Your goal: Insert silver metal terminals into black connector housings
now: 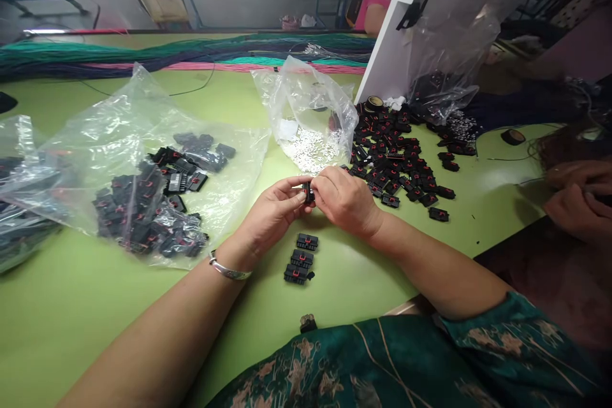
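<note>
Between my two hands is a small black connector (307,192). My left hand (280,210) grips it with thumb and fingers, a silver bracelet on that wrist. My right hand (345,201) is pinched at the connector's right side; whatever its fingertips hold is too small to make out. Just below my hands, several black connectors with red clips (302,259) lie in a short column on the green table (258,338). Beyond my hands stands an open clear bag (313,150) of small white pieces.
A heap of black connectors (396,162) spreads at the right, beside a white upright panel (389,44). Clear bags of black parts (138,204) lie left. Wire bundles (191,54) cross the back. Another person's hands (581,204) are at the far right.
</note>
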Available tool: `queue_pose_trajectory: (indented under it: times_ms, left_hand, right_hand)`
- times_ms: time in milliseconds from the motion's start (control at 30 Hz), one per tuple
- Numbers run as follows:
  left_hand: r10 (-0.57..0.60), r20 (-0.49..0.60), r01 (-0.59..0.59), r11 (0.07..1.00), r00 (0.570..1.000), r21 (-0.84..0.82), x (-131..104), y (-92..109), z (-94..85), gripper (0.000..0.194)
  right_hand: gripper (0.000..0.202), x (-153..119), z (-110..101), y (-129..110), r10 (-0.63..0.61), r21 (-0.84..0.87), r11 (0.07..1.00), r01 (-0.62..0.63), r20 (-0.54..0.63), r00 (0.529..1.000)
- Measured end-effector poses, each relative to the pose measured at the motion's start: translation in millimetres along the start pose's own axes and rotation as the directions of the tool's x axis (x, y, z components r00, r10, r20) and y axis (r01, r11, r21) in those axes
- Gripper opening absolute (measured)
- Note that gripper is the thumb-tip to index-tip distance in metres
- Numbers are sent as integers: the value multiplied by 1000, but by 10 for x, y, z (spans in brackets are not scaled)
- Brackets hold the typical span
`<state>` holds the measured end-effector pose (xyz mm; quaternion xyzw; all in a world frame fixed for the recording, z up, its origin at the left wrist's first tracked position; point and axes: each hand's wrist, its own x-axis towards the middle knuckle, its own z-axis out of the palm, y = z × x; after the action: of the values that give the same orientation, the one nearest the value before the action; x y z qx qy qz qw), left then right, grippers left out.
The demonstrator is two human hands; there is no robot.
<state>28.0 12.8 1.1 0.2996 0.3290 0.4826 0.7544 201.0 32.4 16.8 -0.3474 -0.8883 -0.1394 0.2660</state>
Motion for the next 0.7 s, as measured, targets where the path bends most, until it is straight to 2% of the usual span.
queue_pose_trajectory:
  times_ms: [100,300,533,600,700]
  left_hand:
    - [6,-37,-6,1000,999,-3,4,0,-7,36]
    - [41,-84,-42,999,996,-15,15,-3,-37,36]
    - [88,-77,-90,996,993,-18,20,50,-47,36]
    - [106,-71,-107,994,992,-13,18,69,-41,35]
    - [126,-51,-125,992,991,10,6,84,-30,34]
  right_hand:
    - [24,-12,18,-9,4,19,1000,-4,-10,1000]
    - [25,-69,38,-43,44,227,973,-32,-49,998]
    - [35,-80,68,-176,140,329,933,-147,45,989]
    - [36,-83,62,-172,179,434,882,-182,49,983]
    - [37,-73,10,-126,309,618,741,-264,36,950]
